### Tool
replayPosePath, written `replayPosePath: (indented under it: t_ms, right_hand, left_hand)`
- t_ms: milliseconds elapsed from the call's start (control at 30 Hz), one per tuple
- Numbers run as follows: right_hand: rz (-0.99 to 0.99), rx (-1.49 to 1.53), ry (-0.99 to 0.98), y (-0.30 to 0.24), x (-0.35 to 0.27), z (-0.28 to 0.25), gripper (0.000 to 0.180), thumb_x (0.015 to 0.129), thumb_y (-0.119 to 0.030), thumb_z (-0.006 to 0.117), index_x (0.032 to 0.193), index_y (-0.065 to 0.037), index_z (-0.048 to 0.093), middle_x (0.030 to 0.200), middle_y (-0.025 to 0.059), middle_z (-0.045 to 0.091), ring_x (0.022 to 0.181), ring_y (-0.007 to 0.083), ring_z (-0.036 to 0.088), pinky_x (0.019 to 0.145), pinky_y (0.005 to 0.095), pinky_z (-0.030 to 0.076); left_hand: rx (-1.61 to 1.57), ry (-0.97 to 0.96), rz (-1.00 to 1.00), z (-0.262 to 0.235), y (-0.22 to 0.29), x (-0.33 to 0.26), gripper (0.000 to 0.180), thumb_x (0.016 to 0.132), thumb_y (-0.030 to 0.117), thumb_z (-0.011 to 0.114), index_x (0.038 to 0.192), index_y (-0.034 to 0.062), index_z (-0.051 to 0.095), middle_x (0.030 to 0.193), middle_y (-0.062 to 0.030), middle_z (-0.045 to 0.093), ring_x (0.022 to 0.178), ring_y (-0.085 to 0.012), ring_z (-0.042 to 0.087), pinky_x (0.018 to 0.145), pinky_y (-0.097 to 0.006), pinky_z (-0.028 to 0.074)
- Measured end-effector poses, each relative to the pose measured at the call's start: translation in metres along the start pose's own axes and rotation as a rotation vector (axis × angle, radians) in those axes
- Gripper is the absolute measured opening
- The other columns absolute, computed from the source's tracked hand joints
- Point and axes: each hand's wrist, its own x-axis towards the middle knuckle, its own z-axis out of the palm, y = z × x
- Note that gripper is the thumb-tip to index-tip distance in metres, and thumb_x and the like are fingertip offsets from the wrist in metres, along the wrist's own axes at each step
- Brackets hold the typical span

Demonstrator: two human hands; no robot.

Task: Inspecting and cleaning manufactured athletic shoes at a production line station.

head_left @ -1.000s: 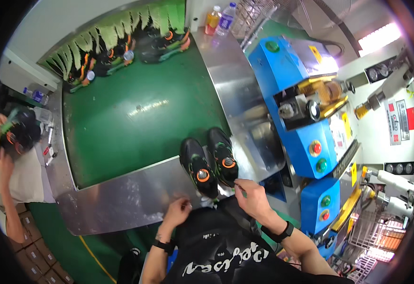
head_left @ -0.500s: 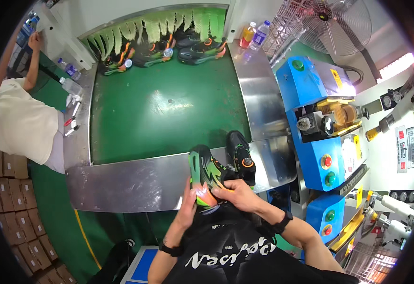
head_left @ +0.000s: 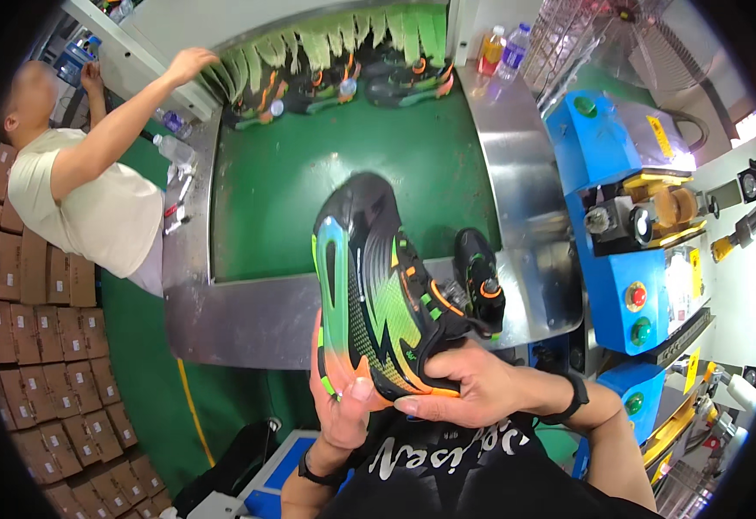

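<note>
A black, green and orange sneaker (head_left: 378, 303) is lifted close in front of me, its toe pointing away and its side turned up. Around the heel end of the sole my left hand (head_left: 343, 406) is closed, the thumb pressing near the heel. My right hand (head_left: 469, 385) grips the shoe at the collar, with some fingers hidden in the opening. Just right of it, a second sneaker (head_left: 479, 281) of like colours rests on the metal edge of the table (head_left: 257, 324).
Several sneakers (head_left: 408, 82) stand at the far end of the green surface (head_left: 352, 160), under a fringed green curtain (head_left: 335, 39). At left a co-worker (head_left: 92, 195) reaches toward the curtain. A blue machine (head_left: 607, 216) borders the right; stacked cartons (head_left: 41, 342) are at lower left.
The held sneaker has come up closer to my head, with both hands still on it. The co-worker's arm now stretches toward the curtain. My view has shifted slightly left.
</note>
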Motion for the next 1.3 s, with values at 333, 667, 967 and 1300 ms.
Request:
replayPosePath:
  t_ms: [333,667,967,1300]
  right_hand:
    - [-0.074,-0.176,0.070,0.000,0.001,0.000,0.019,0.088,-0.015,0.070,0.080,-0.001,0.062,0.066,0.0153,0.056,0.055,0.0312,0.055,0.050,0.0380,0.043]
    - [-0.225,-0.073,0.115,-0.009,0.001,0.008,0.016,0.088,-0.010,0.069,0.095,0.003,0.066,0.069,0.0104,0.058,0.061,0.0229,0.057,0.057,0.0345,0.045]
    - [-0.279,-0.409,0.239,-0.017,0.005,0.011,0.022,0.082,-0.012,0.074,0.072,-0.001,0.059,0.064,0.0117,0.057,0.055,0.0286,0.058,0.050,0.0356,0.045]
    - [-0.062,-0.262,0.028,-0.007,-0.009,0.005,0.032,0.084,-0.023,0.072,0.102,0.001,0.060,0.087,0.0177,0.062,0.075,0.0357,0.062,0.069,0.0411,0.050]
  left_hand:
    - [0.033,0.149,-0.093,0.006,-0.007,0.000,0.086,0.082,0.017,0.059,0.150,-0.0094,0.013,0.147,-0.0217,0.035,0.137,-0.0283,0.035,0.114,-0.041,0.027]
    - [0.023,0.037,-0.032,0.020,0.016,0.007,0.079,0.086,0.023,0.054,0.148,-0.0111,0.019,0.144,-0.0219,0.040,0.134,-0.0286,0.041,0.113,-0.040,0.030]
    - [0.472,0.047,0.224,0.018,0.014,0.011,0.072,0.084,0.018,0.051,0.144,-0.0140,0.028,0.131,-0.0209,0.052,0.115,-0.0215,0.054,0.101,-0.032,0.040]
    - [-0.236,-0.075,-0.254,0.019,0.026,0.026,0.064,0.090,0.014,0.054,0.145,-0.0075,0.029,0.133,-0.0176,0.052,0.119,-0.0235,0.055,0.102,-0.037,0.045]
